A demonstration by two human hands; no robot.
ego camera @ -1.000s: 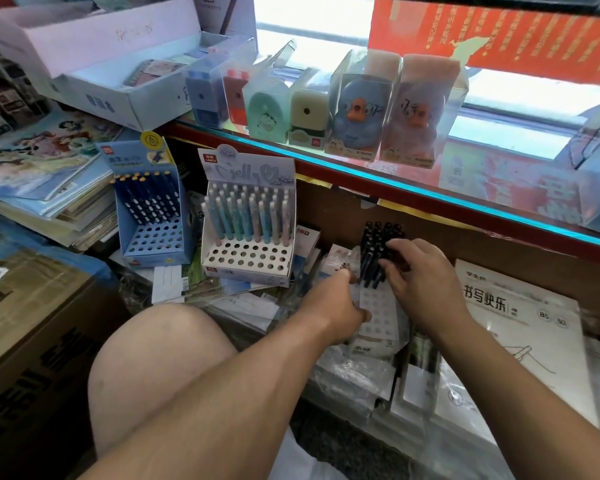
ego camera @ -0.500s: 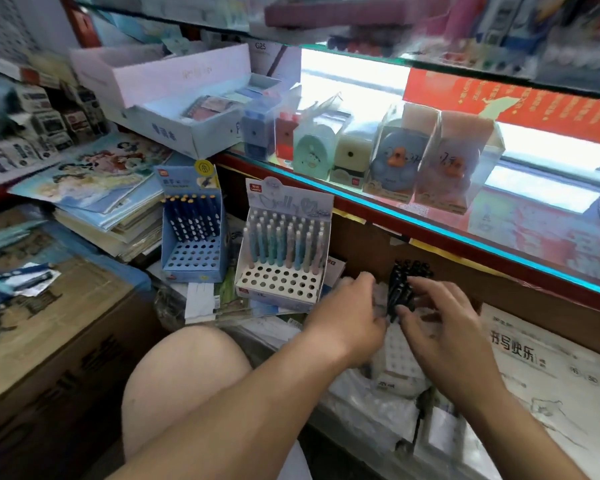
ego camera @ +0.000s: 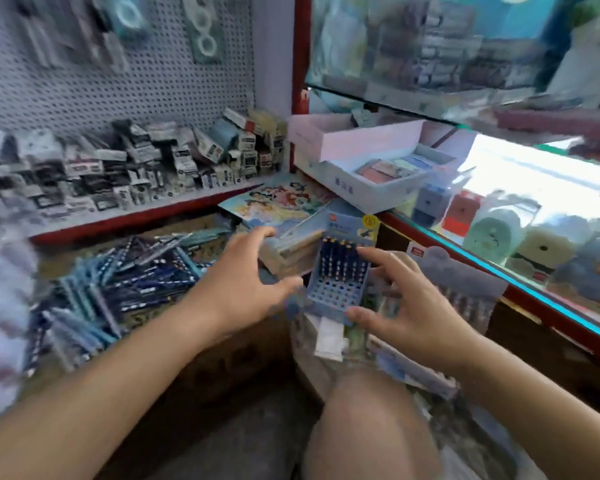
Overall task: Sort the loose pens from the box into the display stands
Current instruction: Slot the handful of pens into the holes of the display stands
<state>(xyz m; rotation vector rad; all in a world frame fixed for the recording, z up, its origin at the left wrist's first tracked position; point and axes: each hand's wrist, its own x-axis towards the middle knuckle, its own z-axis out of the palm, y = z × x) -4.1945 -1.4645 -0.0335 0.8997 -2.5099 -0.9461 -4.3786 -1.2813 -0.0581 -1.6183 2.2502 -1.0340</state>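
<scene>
As left grip (ego camera: 243, 289) and right grip (ego camera: 414, 308) splay, blue stand (ego camera: 340, 268) sits between.

**Colour and Pattern Findings: Pen Sorting Area**

We record the nearer display stand (ego camera: 340, 289) as light blue, with a round yellow badge (ego camera: 370, 221) on its header. The standing pens (ego camera: 340, 258) in it are dark blue with orange-yellow tips. The loose pens (ego camera: 118, 282) mix dark blue, banded with white dots, and pale blue. The second stand (ego camera: 454, 271) shows a grey-lilac header; blur hides the rest. The pegboard (ego camera: 118, 81) is pale grey with a regular grid of dark holes. We note a pale pink box lid (ego camera: 354, 136), a red counter edge (ego camera: 541, 306) under a cyan strip, and a multicoloured book cover (ego camera: 278, 202). A red carton (ego camera: 461, 213) sits beside a mint-green carton (ego camera: 492, 230).
</scene>
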